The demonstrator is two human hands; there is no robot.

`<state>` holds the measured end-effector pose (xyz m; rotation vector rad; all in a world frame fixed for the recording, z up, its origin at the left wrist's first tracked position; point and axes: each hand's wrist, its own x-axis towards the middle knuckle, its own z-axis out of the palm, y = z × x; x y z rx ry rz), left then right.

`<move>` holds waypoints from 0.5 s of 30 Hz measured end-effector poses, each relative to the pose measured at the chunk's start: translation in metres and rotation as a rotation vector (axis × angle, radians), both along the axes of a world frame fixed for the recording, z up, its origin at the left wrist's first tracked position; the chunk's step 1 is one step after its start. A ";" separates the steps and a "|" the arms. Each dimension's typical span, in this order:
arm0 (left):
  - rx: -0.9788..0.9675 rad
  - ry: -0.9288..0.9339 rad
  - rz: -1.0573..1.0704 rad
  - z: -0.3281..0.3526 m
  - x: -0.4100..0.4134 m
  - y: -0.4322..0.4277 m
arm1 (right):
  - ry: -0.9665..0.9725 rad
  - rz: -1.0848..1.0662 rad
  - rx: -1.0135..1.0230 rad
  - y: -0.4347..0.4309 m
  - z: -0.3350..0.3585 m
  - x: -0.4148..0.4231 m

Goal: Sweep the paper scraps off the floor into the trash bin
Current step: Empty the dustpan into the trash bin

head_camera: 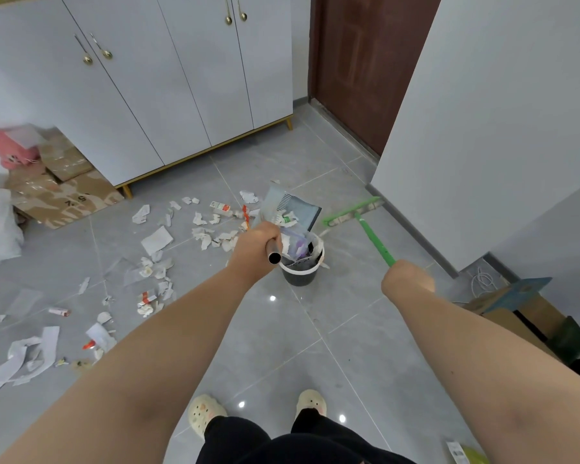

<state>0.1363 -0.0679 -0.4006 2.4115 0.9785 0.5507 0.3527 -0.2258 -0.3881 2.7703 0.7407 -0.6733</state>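
**Q:** What was I holding?

**A:** Two things, one in each hand. Your left hand had its fingers wrapped tightly round the metal handle of the one dustpan. Your right hand was closed in a fist round the green stick of the one broom. On both hands the fingers were mostly turned away from the camera.

**Q:** And where was the bin?

**A:** There was one trash bin, small and dark with a white rim. It stood on the floor straight ahead of you, between your two hands. You held the dustpan tilted just above it, with a few scraps in the pan and more paper in the bin's mouth. The broom's head lay on the floor beyond the bin to the right, at the foot of the wall.

**Q:** How much paper was left?

**A:** Plenty. Dozens of paper scraps, too many to count, lay across the tiles to the left of the bin, from beside it back toward your left arm.

**Q:** Anything else around?

**A:** There was one white cabinet with four gold handles in two pairs, and one brown door. Flattened cardboard lay at the left and one open box at the right. Your two pale shoes were at the bottom.
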 end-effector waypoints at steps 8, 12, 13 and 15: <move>-0.139 0.304 -0.202 -0.013 0.012 -0.020 | 0.141 -0.111 0.030 -0.010 -0.004 -0.001; -0.005 0.319 -0.292 -0.005 0.021 -0.020 | 0.167 -0.119 0.013 -0.014 -0.005 0.002; 0.023 0.327 -0.315 -0.003 0.023 -0.020 | 0.169 -0.121 0.013 -0.015 -0.005 0.003; 0.063 0.332 -0.360 0.001 0.022 -0.019 | 0.163 -0.121 0.007 -0.016 -0.005 0.005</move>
